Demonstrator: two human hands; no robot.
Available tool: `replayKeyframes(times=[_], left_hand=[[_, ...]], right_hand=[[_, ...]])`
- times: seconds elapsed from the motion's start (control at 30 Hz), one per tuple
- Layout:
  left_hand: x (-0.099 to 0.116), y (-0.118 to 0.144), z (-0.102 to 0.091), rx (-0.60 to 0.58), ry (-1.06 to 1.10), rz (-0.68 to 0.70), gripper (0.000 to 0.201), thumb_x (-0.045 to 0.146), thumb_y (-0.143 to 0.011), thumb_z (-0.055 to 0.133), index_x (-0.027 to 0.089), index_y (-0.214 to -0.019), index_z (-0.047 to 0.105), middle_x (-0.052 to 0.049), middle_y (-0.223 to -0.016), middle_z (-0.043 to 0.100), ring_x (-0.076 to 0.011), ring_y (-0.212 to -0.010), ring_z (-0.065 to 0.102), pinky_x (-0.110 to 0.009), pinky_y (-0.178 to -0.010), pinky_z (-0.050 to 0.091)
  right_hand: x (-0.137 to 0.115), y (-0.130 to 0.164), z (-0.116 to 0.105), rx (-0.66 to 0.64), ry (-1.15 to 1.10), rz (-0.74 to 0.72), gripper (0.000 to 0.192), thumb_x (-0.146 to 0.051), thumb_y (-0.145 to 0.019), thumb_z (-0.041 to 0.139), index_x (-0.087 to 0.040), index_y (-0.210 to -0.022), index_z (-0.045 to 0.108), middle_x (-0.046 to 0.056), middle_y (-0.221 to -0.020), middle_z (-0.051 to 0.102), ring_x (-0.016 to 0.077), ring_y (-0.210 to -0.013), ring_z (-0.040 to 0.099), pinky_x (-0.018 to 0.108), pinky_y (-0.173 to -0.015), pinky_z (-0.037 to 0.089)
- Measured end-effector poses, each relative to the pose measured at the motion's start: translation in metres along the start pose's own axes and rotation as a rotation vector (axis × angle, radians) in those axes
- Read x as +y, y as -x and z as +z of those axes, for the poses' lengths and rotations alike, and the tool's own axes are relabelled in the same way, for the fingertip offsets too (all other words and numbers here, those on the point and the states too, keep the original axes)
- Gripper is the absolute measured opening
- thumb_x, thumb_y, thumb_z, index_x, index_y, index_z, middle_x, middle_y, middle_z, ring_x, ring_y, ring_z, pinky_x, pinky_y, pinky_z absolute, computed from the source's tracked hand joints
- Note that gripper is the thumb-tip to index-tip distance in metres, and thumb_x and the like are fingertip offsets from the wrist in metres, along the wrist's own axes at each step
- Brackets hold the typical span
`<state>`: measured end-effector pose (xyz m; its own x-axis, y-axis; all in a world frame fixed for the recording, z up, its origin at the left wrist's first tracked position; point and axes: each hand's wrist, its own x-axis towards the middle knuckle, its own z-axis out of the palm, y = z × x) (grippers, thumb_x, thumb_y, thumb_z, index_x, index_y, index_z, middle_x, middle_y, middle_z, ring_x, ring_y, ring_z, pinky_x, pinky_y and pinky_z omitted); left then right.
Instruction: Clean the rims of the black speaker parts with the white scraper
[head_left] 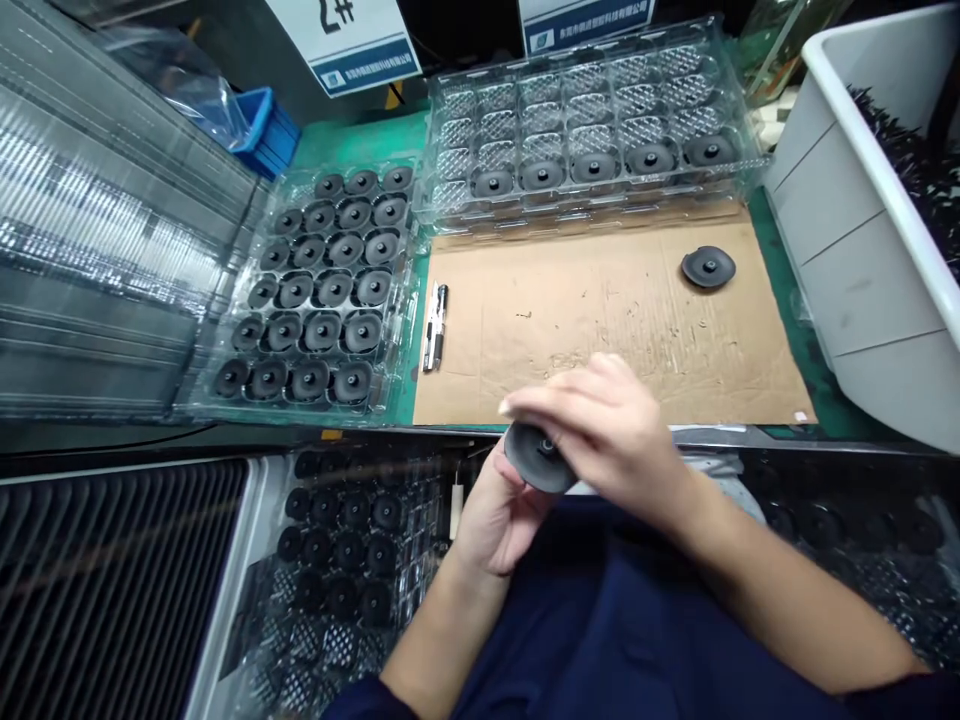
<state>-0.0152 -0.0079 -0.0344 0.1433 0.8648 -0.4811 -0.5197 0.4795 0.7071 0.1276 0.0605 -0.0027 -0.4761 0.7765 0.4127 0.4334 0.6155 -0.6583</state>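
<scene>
2 hands, left hand (501, 508) and right hand (600, 425), close their grip on 1 black disc (538, 458) just below the cardboard sheet (600, 320); it looks light, stiff, best pinched by its rim.

Both arms come up from the bottom and meet in the middle. The left hand (501, 510) sits lower, palm turned up and a little to the right, with its fingers curled. Its thumb side points up. The left forearm is bare and runs down to a dark blue sleeve. The right hand (600, 425) lies on top, back of the hand facing up. Its fingers (536, 400) stretch to the left, close together and a bit bent, just above the left hand's fingertips. The right forearm is bare and slants down to the right.
</scene>
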Motion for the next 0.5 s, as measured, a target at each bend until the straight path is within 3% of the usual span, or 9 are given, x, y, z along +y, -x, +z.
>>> replayKeyframes(times=[0.13,0.27,0.33,0.4,0.5], left_hand=[[0.010,0.008,-0.007,-0.119,0.276,0.014,0.064,0.052,-0.065,0.071,0.030,-0.122,0.054,-0.008,-0.129,0.056,-0.0259,-0.111,0.059,-0.034,-0.092,0.049],[0.012,0.012,-0.011,-0.157,0.372,0.016,0.057,0.046,-0.070,0.069,0.029,-0.122,0.056,-0.008,-0.131,0.055,-0.0244,-0.114,0.057,-0.030,-0.093,0.049],[0.011,0.012,-0.010,-0.162,0.385,0.010,0.055,0.046,-0.070,0.069,0.029,-0.121,0.056,-0.007,-0.130,0.056,-0.0245,-0.113,0.057,-0.031,-0.093,0.048],[0.009,0.012,-0.007,-0.156,0.390,0.005,0.054,0.046,-0.070,0.070,0.030,-0.120,0.057,-0.005,-0.129,0.057,-0.0249,-0.113,0.057,-0.032,-0.094,0.048],[0.004,0.012,0.000,-0.121,0.364,-0.006,0.054,0.045,-0.068,0.072,0.027,-0.117,0.059,-0.004,-0.123,0.060,-0.0244,-0.110,0.058,-0.032,-0.092,0.049]], right_hand=[[0.039,0.027,0.006,-0.086,-0.020,0.313,0.022,-0.027,-0.090,0.051,-0.021,-0.101,0.069,0.003,-0.087,0.068,0.0158,-0.077,0.053,0.031,-0.072,0.041],[0.062,0.060,0.025,-0.164,-0.159,0.518,0.023,-0.031,-0.089,0.051,-0.022,-0.099,0.069,0.002,-0.078,0.066,0.0138,-0.066,0.057,0.027,-0.061,0.044],[0.056,0.063,0.026,-0.165,-0.147,0.536,0.022,-0.031,-0.088,0.052,-0.021,-0.097,0.070,0.002,-0.075,0.066,0.0137,-0.064,0.057,0.027,-0.059,0.044],[0.040,0.052,0.017,-0.074,-0.133,0.520,0.021,-0.029,-0.088,0.053,-0.021,-0.100,0.068,0.002,-0.081,0.066,0.0133,-0.067,0.057,0.026,-0.061,0.044],[0.009,0.025,-0.001,0.077,-0.143,0.263,0.024,-0.021,-0.088,0.054,-0.023,-0.109,0.064,0.002,-0.096,0.067,0.0130,-0.080,0.058,0.026,-0.070,0.045]])
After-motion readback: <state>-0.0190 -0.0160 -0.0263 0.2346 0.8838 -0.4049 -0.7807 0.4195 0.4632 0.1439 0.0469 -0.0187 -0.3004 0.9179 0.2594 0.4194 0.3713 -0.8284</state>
